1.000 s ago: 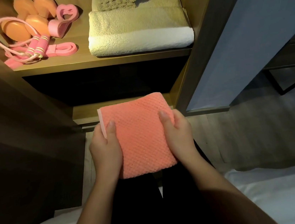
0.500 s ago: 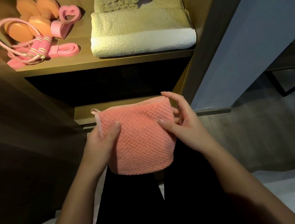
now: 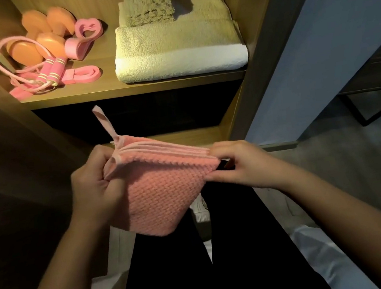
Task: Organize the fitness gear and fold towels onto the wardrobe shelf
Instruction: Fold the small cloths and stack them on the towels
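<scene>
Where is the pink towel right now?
In the head view the pink towel is centre frame, gripped between the left hand and right hand, below the shelf with the beige towel.

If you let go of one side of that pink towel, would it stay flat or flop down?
Probably flop: the pink towel sags to a droopy corner below where the left hand and right hand hold its top edge. It seems light, since finger holds alone carry it. Its bumpy weave likely keeps it from slipping.
</scene>
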{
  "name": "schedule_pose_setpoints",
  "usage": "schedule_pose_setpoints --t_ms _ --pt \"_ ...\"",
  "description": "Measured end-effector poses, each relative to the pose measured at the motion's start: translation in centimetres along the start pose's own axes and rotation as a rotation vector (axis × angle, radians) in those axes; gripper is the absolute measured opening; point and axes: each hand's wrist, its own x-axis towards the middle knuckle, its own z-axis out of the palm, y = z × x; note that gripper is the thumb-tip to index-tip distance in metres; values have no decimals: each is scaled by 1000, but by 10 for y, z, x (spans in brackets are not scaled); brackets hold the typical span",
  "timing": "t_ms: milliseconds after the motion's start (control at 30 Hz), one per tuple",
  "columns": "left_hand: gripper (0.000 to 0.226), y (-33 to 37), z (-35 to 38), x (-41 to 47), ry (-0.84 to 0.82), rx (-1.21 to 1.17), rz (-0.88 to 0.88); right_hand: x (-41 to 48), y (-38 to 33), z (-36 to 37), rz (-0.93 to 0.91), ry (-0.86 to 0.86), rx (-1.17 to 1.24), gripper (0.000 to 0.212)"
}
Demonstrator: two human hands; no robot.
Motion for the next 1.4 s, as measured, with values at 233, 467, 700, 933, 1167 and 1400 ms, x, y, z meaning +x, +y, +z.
schedule_pose_setpoints --t_ms 233,467,700,933,1167,1400 --pt "14 15 23 3 -161 -80 -276 0 11 3 77 -58 62 40" --pt "8 7 20 12 -111 -157 -380 -6 12 4 173 -41 303 25" --pt "20 18 30 22 -436 -228 -208 9 5 -4 244 -186 403 85" --pt "44 36 30 50 -641 -4 -126 31 -17 -9 83 -180 404 28" --pt "72 21 14 70 -982 149 -241 23 -5 -11 127 96 473 18" --pt "88 -2 9 55 -445 -477 -613 24 6 -8 259 315 494 16"
